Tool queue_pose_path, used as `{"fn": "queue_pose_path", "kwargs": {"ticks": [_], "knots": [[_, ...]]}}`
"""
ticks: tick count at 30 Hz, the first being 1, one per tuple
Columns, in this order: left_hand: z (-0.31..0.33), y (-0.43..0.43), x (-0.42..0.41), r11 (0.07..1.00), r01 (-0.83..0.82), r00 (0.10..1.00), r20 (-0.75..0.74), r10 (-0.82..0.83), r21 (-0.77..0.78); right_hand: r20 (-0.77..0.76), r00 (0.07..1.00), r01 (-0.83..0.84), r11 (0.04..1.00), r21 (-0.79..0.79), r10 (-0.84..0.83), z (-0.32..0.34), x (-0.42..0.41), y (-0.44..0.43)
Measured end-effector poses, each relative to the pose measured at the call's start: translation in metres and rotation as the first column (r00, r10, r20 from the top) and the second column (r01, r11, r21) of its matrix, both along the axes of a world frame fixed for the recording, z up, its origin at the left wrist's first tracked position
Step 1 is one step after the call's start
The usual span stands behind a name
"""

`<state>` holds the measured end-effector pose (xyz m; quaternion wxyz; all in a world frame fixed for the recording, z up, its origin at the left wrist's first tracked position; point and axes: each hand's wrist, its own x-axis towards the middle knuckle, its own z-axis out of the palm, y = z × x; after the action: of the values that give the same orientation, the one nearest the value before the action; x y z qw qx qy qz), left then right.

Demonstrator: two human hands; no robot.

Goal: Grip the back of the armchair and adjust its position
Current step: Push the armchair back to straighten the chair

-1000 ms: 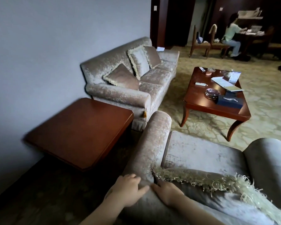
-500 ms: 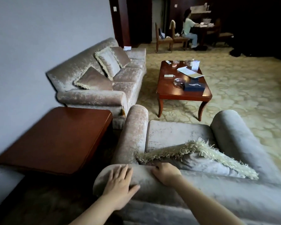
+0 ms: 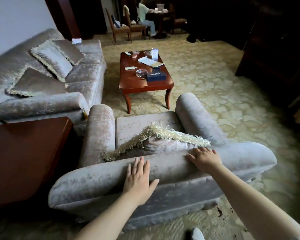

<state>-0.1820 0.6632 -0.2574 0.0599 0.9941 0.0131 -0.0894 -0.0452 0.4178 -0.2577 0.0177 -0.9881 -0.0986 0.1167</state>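
A grey velvet armchair (image 3: 241,160) fills the lower middle of the head view, its back towards me. My left hand (image 3: 139,177) lies flat on the top of the backrest, fingers straight and together. My right hand (image 3: 205,157) rests on the backrest further right, fingers spread over its front edge. A fringed cushion (image 3: 163,141) leans on the seat just in front of both hands.
A dark wooden side table (image 3: 24,153) stands close to the armchair's left. A matching sofa (image 3: 87,80) with cushions runs along the left wall. A wooden coffee table (image 3: 142,84) with small items sits ahead. A person sits at a far table (image 3: 144,16).
The view has swung so the whole armchair back shows. My hands have moved apart along the backrest; the right one went from curled at the cushion corner to spread further right.
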Motion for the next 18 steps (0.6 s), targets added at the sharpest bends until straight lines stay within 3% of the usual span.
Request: {"fn": "queue_pose_path", "kwargs": {"ticks": [7, 13, 18], "knots": [[0.007, -0.1, 0.06, 0.999, -0.04, 0.997, -0.063, 0.04, -0.001, -0.011, 0.994, 0.108, 0.994, -0.029, -0.108, 0.003, 0.031, -0.094], [-0.001, -0.207, 0.108, 0.972, -0.234, 0.972, -0.007, 0.234, -0.011, 0.07, 0.989, -0.127, 0.992, 0.008, 0.126, -0.005, 0.037, -0.134], [-0.003, -0.229, 0.127, 0.938, -0.344, 0.937, -0.051, 0.346, 0.044, 0.009, 0.958, -0.285, 0.956, 0.064, 0.285, -0.002, 0.057, -0.163]]}}
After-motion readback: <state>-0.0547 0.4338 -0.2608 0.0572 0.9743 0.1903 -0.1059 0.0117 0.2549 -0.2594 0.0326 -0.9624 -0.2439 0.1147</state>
